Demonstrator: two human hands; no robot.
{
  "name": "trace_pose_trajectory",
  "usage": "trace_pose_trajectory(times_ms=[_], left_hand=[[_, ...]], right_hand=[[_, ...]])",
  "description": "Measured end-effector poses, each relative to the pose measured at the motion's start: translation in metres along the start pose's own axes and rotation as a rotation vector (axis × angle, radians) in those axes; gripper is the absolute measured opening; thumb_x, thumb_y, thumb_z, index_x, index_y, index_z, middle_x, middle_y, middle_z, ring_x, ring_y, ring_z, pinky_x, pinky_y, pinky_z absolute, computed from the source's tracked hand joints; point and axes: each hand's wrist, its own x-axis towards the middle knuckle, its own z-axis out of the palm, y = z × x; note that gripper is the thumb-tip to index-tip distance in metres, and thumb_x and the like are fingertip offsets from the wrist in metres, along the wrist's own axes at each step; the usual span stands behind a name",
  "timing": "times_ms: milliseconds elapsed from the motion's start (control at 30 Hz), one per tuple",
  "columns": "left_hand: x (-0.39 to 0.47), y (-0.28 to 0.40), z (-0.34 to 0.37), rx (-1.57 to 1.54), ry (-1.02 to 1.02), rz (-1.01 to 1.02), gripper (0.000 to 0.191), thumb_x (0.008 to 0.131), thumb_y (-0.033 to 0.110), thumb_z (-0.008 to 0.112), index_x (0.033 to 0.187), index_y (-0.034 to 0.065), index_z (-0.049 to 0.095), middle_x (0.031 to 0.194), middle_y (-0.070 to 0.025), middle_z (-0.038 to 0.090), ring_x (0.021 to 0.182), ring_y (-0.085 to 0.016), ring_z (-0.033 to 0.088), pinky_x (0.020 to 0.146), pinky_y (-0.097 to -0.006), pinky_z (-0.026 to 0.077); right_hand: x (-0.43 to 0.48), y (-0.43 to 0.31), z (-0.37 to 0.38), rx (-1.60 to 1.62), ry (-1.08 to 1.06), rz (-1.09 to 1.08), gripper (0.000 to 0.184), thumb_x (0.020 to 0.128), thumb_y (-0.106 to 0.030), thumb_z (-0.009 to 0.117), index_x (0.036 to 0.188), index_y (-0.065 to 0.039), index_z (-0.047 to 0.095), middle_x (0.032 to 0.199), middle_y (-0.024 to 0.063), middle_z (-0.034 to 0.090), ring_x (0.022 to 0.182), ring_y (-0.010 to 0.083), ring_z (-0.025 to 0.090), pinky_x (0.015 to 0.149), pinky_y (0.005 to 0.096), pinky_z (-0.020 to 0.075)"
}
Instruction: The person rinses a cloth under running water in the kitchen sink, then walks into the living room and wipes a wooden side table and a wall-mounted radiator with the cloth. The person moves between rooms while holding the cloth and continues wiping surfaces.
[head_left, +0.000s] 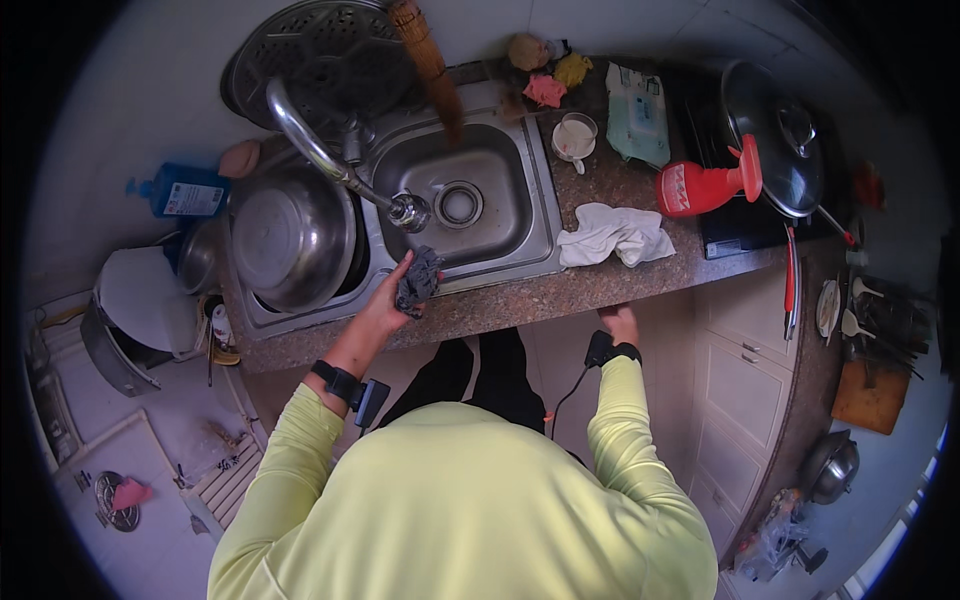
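Note:
My left hand (394, 300) is closed around a crumpled dark grey cloth (419, 281) at the front rim of the stainless steel sink (544, 247). My right hand (619, 324) is at the underside of the counter's front edge, its fingers partly hidden there, so its grip does not show. A chrome faucet (319, 154) arches over the sink, its spout end above the basin. An upturned metal bowl (292, 244) rests on the sink's left side. On the granite counter (495, 304), right of the sink, lies a crumpled white cloth (615, 235), with a red spray bottle (697, 187) beyond it.
A glass cup (575, 135) and a wipes packet (637, 112) stand behind the white cloth. A lidded pan (776, 142) sits on the black cooktop, its handle toward the right. A blue pump bottle (187, 191) is left of the bowl. Cabinet doors (742, 382) lie below the counter.

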Motion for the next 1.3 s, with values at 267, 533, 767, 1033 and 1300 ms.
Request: trace_pose_trajectory(times_ms=[267, 533, 767, 1033, 1300], left_hand=[[-0.007, 0.001, -0.013, -0.008, 0.047, 0.081, 0.037, 0.086, 0.047, 0.055, 0.102, 0.0129, 0.059, 0.09, -0.0137, 0.065, 0.062, -0.015, 0.061, 0.039, -0.0232, 0.037], [-0.025, 0.016, -0.012, -0.01, 0.051, 0.114, 0.036, 0.086, 0.046, 0.055, 0.105, 0.0159, 0.059, 0.092, -0.0086, 0.067, 0.064, -0.011, 0.061, 0.038, -0.0209, 0.034], [-0.023, 0.012, -0.015, -0.068, 0.055, 0.195, 0.034, 0.085, 0.045, 0.058, 0.103, 0.0161, 0.061, 0.085, -0.0019, 0.067, 0.062, -0.011, 0.061, 0.039, -0.0227, 0.034], [-0.021, -0.002, -0.003, -0.119, 0.118, 0.391, 0.03, 0.085, 0.041, 0.061, 0.102, 0.0157, 0.062, 0.085, 0.0004, 0.067, 0.062, -0.012, 0.06, 0.046, -0.0251, 0.039], [-0.036, -0.011, -0.015, -0.239, 0.02, 0.502, 0.041, 0.086, 0.041, 0.059, 0.115, 0.0118, 0.058, 0.103, -0.0033, 0.066, 0.085, -0.012, 0.063, 0.057, -0.0249, 0.046]], right_hand=[[-0.109, -0.124, -0.075, 0.614, 0.446, -0.061, 0.017, 0.083, -0.002, 0.06, 0.1, 0.0, 0.061, 0.087, 0.0014, 0.061, 0.074, 0.0078, 0.056, 0.062, 0.0216, 0.0441], [-0.051, -0.27, -0.095, 0.658, -0.086, -0.289, 0.042, 0.086, -0.007, 0.062, 0.122, 0.007, 0.047, 0.112, 0.0106, 0.059, 0.07, 0.0069, 0.056, 0.052, 0.0191, 0.042], [0.001, -0.25, -0.043, -0.747, 0.336, -0.532, 0.099, 0.059, -0.033, 0.082, 0.141, -0.024, 0.028, 0.146, 0.0191, 0.013, 0.131, 0.0458, 0.02, 0.096, 0.0635, 0.0296], [0.034, -0.217, -0.024, -0.567, 0.256, -0.661, 0.072, 0.058, -0.008, 0.075, 0.125, -0.018, 0.049, 0.125, 0.0184, 0.042, 0.114, 0.0415, 0.04, 0.095, 0.0506, 0.0357], [0.033, -0.235, -0.064, -0.525, 0.291, -0.872, 0.052, 0.058, 0.003, 0.067, 0.107, -0.008, 0.056, 0.108, 0.0175, 0.05, 0.104, 0.0392, 0.046, 0.089, 0.0477, 0.0367]])
